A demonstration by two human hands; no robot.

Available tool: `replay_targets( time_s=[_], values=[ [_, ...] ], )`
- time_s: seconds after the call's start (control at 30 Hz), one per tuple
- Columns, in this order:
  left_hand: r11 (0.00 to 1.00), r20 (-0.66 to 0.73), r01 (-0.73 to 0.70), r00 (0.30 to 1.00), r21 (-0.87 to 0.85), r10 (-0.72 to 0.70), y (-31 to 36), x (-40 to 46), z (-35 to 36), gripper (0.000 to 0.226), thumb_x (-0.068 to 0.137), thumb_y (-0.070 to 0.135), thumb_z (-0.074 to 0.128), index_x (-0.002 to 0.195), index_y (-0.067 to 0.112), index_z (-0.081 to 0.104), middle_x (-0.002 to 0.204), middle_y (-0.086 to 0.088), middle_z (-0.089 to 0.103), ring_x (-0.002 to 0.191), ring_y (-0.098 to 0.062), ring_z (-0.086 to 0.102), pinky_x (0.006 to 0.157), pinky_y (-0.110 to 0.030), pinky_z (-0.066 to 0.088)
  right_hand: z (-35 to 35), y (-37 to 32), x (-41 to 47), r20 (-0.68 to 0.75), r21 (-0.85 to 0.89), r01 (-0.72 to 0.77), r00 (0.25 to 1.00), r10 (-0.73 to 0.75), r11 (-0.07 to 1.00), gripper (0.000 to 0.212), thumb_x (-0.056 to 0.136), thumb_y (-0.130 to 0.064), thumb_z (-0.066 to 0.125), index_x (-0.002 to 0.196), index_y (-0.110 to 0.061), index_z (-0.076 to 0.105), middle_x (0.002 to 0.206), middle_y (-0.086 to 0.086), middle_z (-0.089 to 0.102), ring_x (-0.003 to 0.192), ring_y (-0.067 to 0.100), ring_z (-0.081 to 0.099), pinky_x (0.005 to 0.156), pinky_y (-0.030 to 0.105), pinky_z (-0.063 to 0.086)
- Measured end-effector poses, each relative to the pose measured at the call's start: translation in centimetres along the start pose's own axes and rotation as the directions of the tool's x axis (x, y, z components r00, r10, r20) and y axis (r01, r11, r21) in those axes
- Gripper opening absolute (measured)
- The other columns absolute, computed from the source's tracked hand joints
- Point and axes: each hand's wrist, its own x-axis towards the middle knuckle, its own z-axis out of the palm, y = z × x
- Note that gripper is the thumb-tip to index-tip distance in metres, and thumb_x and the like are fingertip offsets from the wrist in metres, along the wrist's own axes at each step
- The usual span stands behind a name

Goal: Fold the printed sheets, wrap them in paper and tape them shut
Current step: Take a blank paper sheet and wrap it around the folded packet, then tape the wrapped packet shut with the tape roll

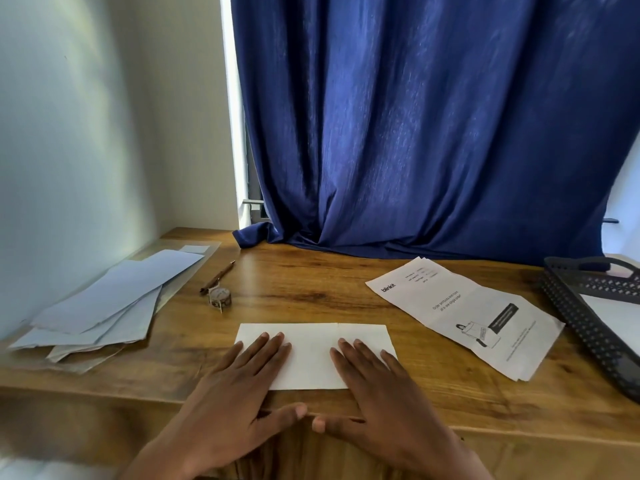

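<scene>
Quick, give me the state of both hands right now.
Left hand: open, fingers flat, pressing on the folded sheet.
Right hand: open, fingers flat, pressing on the same sheet.

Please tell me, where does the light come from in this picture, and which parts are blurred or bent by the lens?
Head view: daylight enters at the gap beside the blue curtain, brightening the wall; the pile of pale sheets at left is soft and smeared; the black basket and table edge curve from wide-angle distortion; the folded sheet under both hands stays fairly sharp.
</scene>
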Motion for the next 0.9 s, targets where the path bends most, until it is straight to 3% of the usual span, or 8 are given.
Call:
replay_targets(
  time_s=[0.1, 0.2, 0.3, 0.37, 0.47, 0.63, 0.77, 0.9],
  values=[
    [0.999, -0.089, -0.030, 0.996, 0.030, 0.033, -0.7, -1.5, 0.5, 0.096, 0.087, 0.092, 0.028, 0.162, 0.031, 0.026, 0.167, 0.011, 0.021, 0.152, -0.012, 0.028, 0.117, -0.032, 0.012, 0.2, 0.4, -1.5, -0.062, -0.037, 0.053, 0.997, -0.055, 0.998, 0.097, 0.084, -0.091, 0.021, 0.160, -0.037, -0.007, 0.161, -0.018, -0.019, 0.151, 0.005, -0.014, 0.125, 0.040, 0.000],
    [0.995, -0.122, -0.098, 0.988, 0.018, 0.099, -2.1, -2.6, 1.6, 0.078, 0.093, 0.081, 0.035, 0.160, 0.042, 0.025, 0.165, 0.023, 0.024, 0.150, -0.003, 0.032, 0.117, -0.030, 0.017, 0.8, 1.1, -3.2, -0.110, -0.047, 0.066, 0.991, -0.071, 0.997, 0.078, 0.085, -0.074, 0.042, 0.151, -0.034, 0.041, 0.157, -0.012, 0.039, 0.141, 0.009, 0.045, 0.105, 0.039, 0.050],
    [0.982, -0.206, -0.184, 0.963, -0.033, 0.174, -3.3, -3.7, 1.8, 0.058, 0.101, 0.052, 0.042, 0.157, 0.050, 0.027, 0.163, 0.032, 0.022, 0.150, 0.004, 0.025, 0.120, -0.028, 0.018, 0.7, 3.1, -4.9, -0.168, 0.057, 0.148, 0.976, -0.137, 0.987, 0.068, 0.085, -0.052, 0.057, 0.148, -0.056, 0.033, 0.154, -0.036, 0.032, 0.144, -0.010, 0.029, 0.116, 0.026, 0.028],
    [0.967, -0.259, -0.226, 0.947, -0.122, 0.188, -4.1, -4.0, 1.8, 0.075, 0.088, 0.020, 0.065, 0.151, 0.052, 0.040, 0.158, 0.033, 0.034, 0.147, 0.005, 0.034, 0.118, -0.028, 0.025, -0.5, 4.9, -6.1, -0.222, 0.127, 0.158, 0.967, -0.128, 0.979, 0.059, 0.088, -0.044, 0.064, 0.133, -0.071, 0.036, 0.141, -0.055, 0.027, 0.140, -0.023, 0.017, 0.117, 0.018, 0.015],
    [0.917, -0.379, -0.214, 0.922, -0.335, 0.077, -4.4, -4.2, 1.4, 0.090, 0.078, -0.008, 0.077, 0.134, 0.059, 0.056, 0.138, 0.035, 0.057, 0.135, 0.004, 0.051, 0.115, -0.026, 0.035, -2.1, 6.6, -6.8, -0.262, 0.260, 0.106, 0.964, -0.035, 0.960, 0.029, 0.087, -0.049, 0.071, 0.112, -0.063, 0.064, 0.124, -0.054, 0.047, 0.129, -0.022, 0.038, 0.113, 0.021, 0.035],
    [0.713, -0.429, -0.188, 0.886, -0.676, -0.174, -2.5, -3.7, -1.8, 0.014, 0.090, 0.039, 0.077, 0.101, 0.048, 0.076, 0.100, 0.017, 0.078, 0.095, -0.004, 0.072, 0.078, -0.024, 0.058, -4.5, 6.1, -6.6, -0.306, 0.696, 0.070, 0.929, 0.208, 0.714, 0.011, 0.083, -0.036, 0.075, 0.092, -0.042, 0.078, 0.098, -0.018, 0.075, 0.092, 0.004, 0.069, 0.080, 0.026, 0.059],
    [0.482, -0.415, -0.187, 0.804, -0.856, -0.425, -1.8, -1.6, -4.2, 0.023, 0.082, 0.035, 0.075, 0.101, 0.022, 0.074, 0.092, 0.009, 0.079, 0.082, -0.012, 0.076, 0.059, -0.022, 0.060, -7.1, 5.4, -4.4, -0.351, 0.876, 0.162, 0.860, 0.371, 0.454, 0.014, 0.085, -0.027, 0.071, 0.097, -0.022, 0.075, 0.092, -0.007, 0.078, 0.086, 0.014, 0.075, 0.066, 0.022, 0.060],
    [0.494, -0.360, -0.102, 0.811, -0.863, -0.462, -2.4, 1.2, -5.1, 0.038, 0.087, 0.024, 0.075, 0.122, 0.031, 0.060, 0.093, 0.010, 0.078, 0.084, -0.002, 0.074, 0.058, -0.018, 0.058, -6.8, 6.1, 0.3, -0.256, 0.917, 0.060, 0.846, 0.468, 0.394, 0.014, 0.090, -0.027, 0.073, 0.103, -0.031, 0.072, 0.096, -0.015, 0.075, 0.088, 0.015, 0.073, 0.077, 0.034, 0.063]
  ],
)
